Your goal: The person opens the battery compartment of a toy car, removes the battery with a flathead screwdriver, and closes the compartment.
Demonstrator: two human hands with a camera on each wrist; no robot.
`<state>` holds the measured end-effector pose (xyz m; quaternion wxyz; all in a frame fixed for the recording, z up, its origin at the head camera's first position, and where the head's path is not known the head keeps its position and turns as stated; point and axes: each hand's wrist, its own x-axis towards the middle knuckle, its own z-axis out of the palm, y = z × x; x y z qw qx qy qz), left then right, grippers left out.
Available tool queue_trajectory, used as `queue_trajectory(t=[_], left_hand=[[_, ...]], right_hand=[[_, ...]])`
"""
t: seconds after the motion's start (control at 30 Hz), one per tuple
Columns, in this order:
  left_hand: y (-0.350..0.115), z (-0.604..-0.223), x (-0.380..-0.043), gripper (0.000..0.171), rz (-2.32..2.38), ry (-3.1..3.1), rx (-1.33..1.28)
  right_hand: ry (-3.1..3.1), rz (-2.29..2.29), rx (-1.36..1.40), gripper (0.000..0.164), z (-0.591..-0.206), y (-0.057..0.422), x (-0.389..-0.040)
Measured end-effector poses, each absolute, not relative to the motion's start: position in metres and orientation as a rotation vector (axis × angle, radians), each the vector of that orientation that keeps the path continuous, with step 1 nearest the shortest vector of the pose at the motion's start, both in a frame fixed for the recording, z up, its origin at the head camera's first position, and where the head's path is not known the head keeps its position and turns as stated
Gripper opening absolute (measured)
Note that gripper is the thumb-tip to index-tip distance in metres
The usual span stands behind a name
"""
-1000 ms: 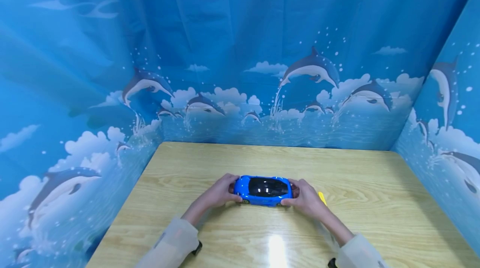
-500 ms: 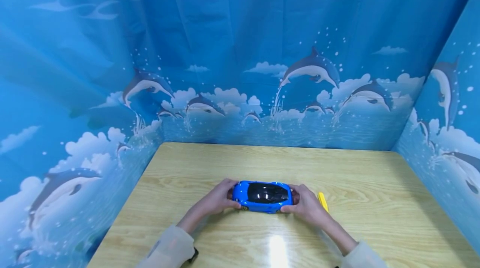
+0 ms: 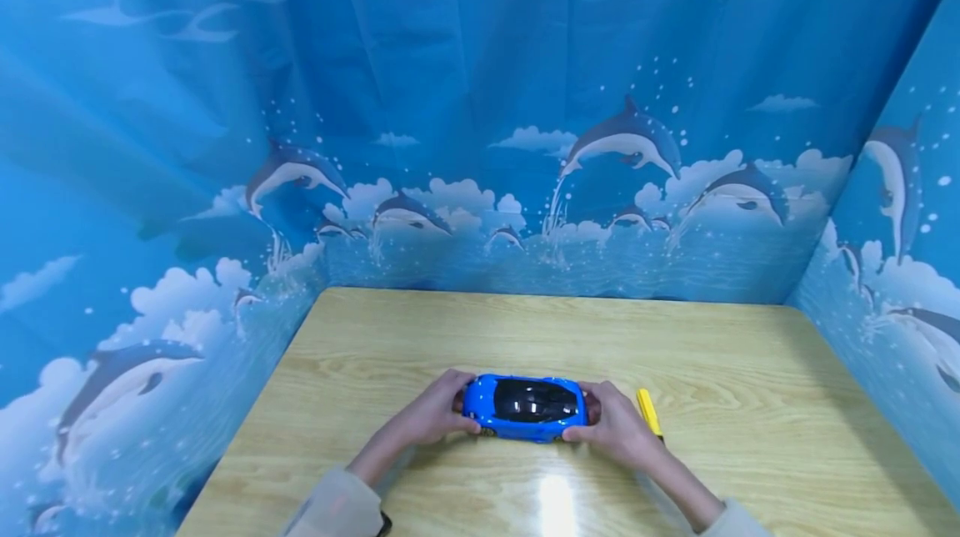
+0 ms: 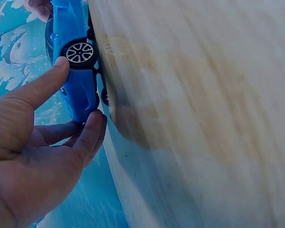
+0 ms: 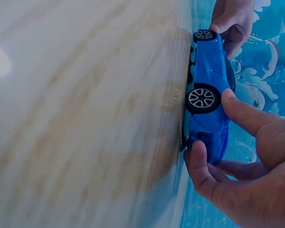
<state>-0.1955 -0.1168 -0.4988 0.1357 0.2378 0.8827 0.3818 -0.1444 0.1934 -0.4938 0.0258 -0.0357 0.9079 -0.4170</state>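
A blue toy car (image 3: 525, 429) with a black roof lies crosswise between my two hands, above the middle of the wooden table. My left hand (image 3: 438, 408) grips its left end, thumb beside a wheel (image 4: 80, 53) and fingers round the end in the left wrist view. The other end is held by my right hand (image 3: 618, 424), whose thumb (image 5: 242, 111) presses the side near a wheel in the right wrist view. The wheels are close to the tabletop; whether they touch it I cannot tell. Parts of both ends are hidden by fingers.
A yellow-handled tool (image 3: 649, 412) lies on the table (image 3: 757, 404) just right of my right hand, its dark lower end partly covered by the wrist. Blue dolphin-print curtains (image 3: 465, 103) stand along the back and both sides of the table.
Both hands have drawn the car a little toward me, down in the head view. More of the yellow-handled tool shows beside my right wrist. The grip looks the same.
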Motion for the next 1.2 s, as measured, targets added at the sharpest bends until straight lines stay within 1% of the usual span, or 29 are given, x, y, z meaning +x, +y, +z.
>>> queue_trajectory(t=[0.23,0.77,1.0,1.2], left_hand=[[-0.117,-0.498,-0.188,0.079,1.149,2.547,0.706],[-0.122,-0.499,-0.175,0.076,1.171,2.538,0.695],[-0.124,-0.497,-0.168,0.076,1.176,2.548,0.734],[-0.123,-0.494,-0.165,0.077,1.188,2.559,0.738]], right_hand=[[2.782,-1.347,-0.132,0.086,-0.495,0.193,-0.137],[2.795,-1.302,-0.152,0.085,-0.494,0.190,-0.123],[2.819,-1.275,-0.174,0.088,-0.493,0.191,-0.118],[2.825,-1.269,-0.181,0.086,-0.494,0.191,-0.116]])
